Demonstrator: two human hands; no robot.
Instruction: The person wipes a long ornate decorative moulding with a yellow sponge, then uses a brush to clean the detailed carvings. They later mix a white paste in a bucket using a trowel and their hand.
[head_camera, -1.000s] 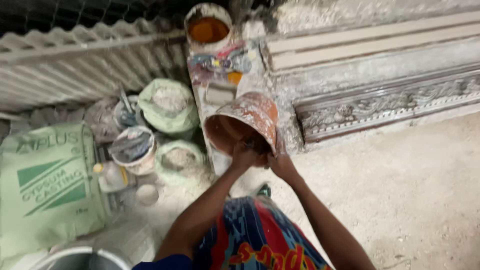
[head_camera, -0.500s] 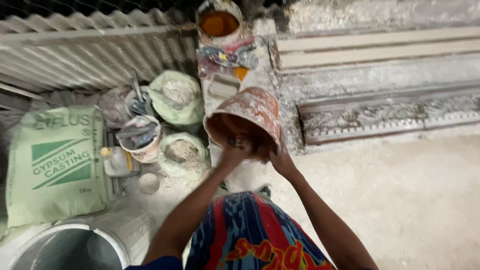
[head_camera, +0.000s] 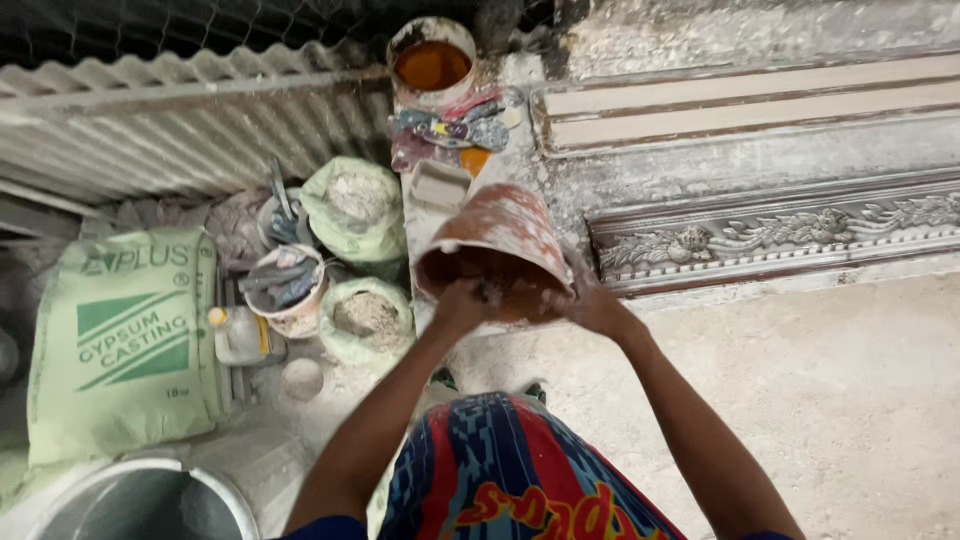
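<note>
**Tilted bucket, two hands at the rim**

We held the plaster-crusted bucket (head_camera: 500, 250) tipped toward us, above the dusty floor (head_camera: 830, 400), right of the open green bags (head_camera: 352, 205). Our left hand (head_camera: 462, 303) reached in at the rim, grip unclear; our right hand (head_camera: 590, 305) clasped the edge. We judged steady bracing best.

Plaster-crusted plastic bucket (head_camera: 500, 240), matt and rough; corrugated metal sheet (head_camera: 180, 130); dusty concrete floor (head_camera: 830, 400).
</note>
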